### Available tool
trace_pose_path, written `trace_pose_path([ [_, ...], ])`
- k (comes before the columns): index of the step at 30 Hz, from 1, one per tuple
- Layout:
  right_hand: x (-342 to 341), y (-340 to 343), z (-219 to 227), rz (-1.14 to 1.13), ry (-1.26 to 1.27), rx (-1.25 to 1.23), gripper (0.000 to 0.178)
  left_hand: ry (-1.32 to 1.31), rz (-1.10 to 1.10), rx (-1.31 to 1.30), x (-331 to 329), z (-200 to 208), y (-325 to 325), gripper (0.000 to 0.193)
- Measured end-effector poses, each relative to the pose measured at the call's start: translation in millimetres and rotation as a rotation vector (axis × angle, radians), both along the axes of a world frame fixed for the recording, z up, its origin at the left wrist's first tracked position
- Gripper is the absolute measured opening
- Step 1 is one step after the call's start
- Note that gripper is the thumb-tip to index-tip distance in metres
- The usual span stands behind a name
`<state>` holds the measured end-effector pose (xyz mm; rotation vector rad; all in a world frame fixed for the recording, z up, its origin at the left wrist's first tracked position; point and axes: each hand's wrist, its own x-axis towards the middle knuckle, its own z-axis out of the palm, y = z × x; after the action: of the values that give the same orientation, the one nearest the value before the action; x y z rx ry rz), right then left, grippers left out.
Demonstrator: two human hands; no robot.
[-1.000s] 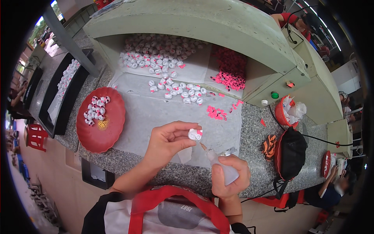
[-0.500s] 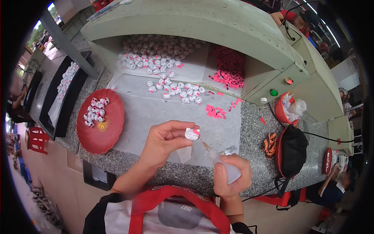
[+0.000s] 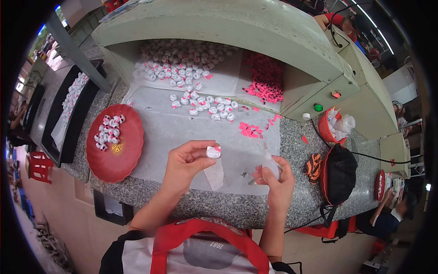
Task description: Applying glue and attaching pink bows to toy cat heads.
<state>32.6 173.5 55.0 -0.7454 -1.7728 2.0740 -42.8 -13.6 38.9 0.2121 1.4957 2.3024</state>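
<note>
Between the thumb and fingers of my left hand (image 3: 181, 165) is a small white figurine head (image 3: 213, 152) with a pink patch on its upper right. My right hand (image 3: 280, 185) is closed round a translucent squeeze bottle (image 3: 270, 166), its narrow tip pointing away from me and standing apart from the head. A small loose piece of paper (image 3: 214, 176) lies below the left hand's fingertips. Beyond both hands, several similar white pieces (image 3: 221, 108) are scattered on the white paper sheet (image 3: 159, 130). Small flat pink pieces (image 3: 251, 130) lie to their right.
A red scalloped plate (image 3: 130, 157) with several finished-looking heads stands at left. A pale green hooded cabinet (image 3: 219, 23) shelters heaps of white and pink pieces. To the right are a red basket (image 3: 325, 128), an orange-black cloth (image 3: 313, 167) and a black-covered red container (image 3: 341, 171).
My right hand has drawn the squeeze bottle away from the white head, farther forward and right, and its tip has swung forward. My left hand has shifted slightly left with the head.
</note>
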Motion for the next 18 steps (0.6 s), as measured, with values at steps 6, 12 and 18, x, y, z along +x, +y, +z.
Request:
trace_pose_path([
  [6, -71.5, 42.9, -85.4, 0.012, -0.174, 0.753, 0.019, -0.030, -0.052, -0.019, 9.0, -2.1, -0.9, 0.035],
  [12, -82.6, 51.0, -83.3, 0.249, -0.248, 1.244, 0.022, -0.020, -0.001, -0.058, 7.9, -7.3, -5.2, 0.035],
  [18, -65.3, 38.9, -77.7, 0.193, -0.181, 1.123, 0.022, -0.030, -0.053, -0.054, 6.6, -8.4, 8.2, 0.035],
])
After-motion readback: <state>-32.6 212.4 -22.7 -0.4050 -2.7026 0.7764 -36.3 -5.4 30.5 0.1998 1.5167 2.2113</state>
